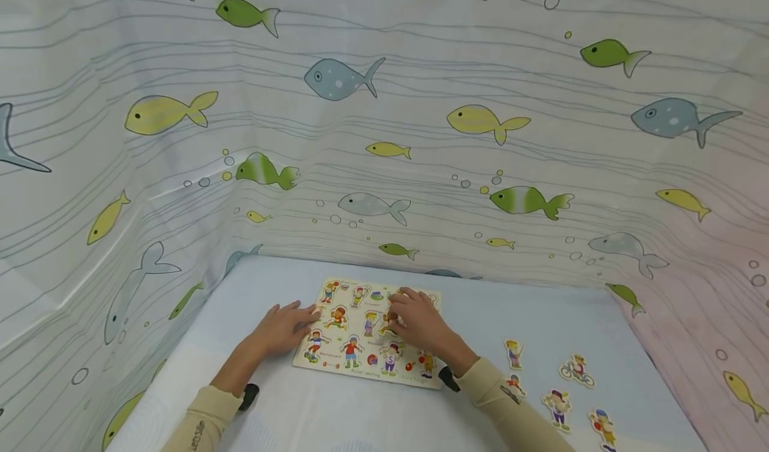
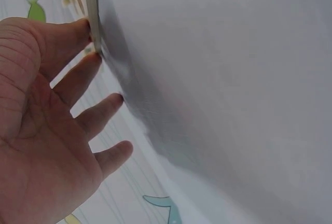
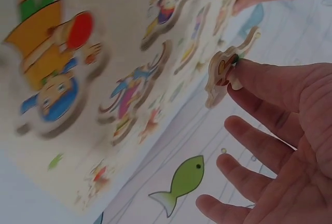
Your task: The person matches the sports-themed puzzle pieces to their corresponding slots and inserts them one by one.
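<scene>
A wooden puzzle board (image 1: 360, 370) with printed sports figures lies on the table. My right hand (image 1: 420, 322) is over its right half. Between thumb and index finger it pinches a small wooden puzzle piece (image 3: 220, 76), seen nearly edge-on above the board in the right wrist view; its other fingers (image 3: 259, 143) are spread. My left hand (image 1: 282, 328) is at the board's left edge. Its thumb and index fingertips touch that edge (image 2: 92, 11) in the left wrist view, while the remaining fingers (image 2: 104, 115) extend loosely apart.
Several loose figure pieces lie right of the board, among them a cyclist (image 1: 577, 370), a figure with a purple S shirt (image 1: 557, 408) and one in yellow (image 1: 603, 428). A fish-patterned sheet (image 1: 420, 191) rises behind the pale table (image 1: 264, 392) and along its sides.
</scene>
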`<act>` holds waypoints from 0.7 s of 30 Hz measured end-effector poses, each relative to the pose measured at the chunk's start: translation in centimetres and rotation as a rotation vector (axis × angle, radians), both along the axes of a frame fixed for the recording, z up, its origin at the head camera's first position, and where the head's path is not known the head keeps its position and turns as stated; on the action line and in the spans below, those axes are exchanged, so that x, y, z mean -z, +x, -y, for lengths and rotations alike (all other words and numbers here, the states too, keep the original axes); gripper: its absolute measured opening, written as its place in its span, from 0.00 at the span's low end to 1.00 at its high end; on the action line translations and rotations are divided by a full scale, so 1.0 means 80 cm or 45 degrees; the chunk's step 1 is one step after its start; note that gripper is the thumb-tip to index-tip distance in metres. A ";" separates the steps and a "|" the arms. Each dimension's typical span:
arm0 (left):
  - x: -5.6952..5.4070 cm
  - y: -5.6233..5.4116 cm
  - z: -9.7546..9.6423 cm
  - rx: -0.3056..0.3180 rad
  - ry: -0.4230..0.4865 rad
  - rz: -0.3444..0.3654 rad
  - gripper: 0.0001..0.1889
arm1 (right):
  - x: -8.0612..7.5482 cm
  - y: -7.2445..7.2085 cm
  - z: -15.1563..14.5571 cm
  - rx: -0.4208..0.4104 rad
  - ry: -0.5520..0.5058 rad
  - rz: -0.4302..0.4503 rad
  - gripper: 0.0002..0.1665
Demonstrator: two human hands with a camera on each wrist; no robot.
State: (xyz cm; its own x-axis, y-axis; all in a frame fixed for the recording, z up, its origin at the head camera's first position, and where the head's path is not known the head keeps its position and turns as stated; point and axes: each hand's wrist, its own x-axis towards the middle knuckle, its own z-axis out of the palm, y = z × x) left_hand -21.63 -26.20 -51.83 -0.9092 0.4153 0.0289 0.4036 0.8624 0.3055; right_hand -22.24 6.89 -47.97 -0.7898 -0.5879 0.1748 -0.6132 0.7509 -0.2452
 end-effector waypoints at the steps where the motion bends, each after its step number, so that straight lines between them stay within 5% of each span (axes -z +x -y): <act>1: 0.000 0.000 0.000 0.001 -0.003 -0.004 0.21 | 0.000 -0.001 0.004 -0.008 0.000 -0.009 0.03; 21: 0.002 0.000 0.002 0.025 -0.019 -0.021 0.20 | 0.005 -0.024 0.074 -0.054 0.068 -0.031 0.03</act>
State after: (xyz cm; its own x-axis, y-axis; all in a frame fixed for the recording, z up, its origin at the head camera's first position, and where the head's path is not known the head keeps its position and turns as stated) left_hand -21.62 -26.36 -52.00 -0.9004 0.4335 0.0375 0.4253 0.8587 0.2860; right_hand -24.14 0.95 -48.39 -0.7597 -0.6301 0.1609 -0.6503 0.7355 -0.1899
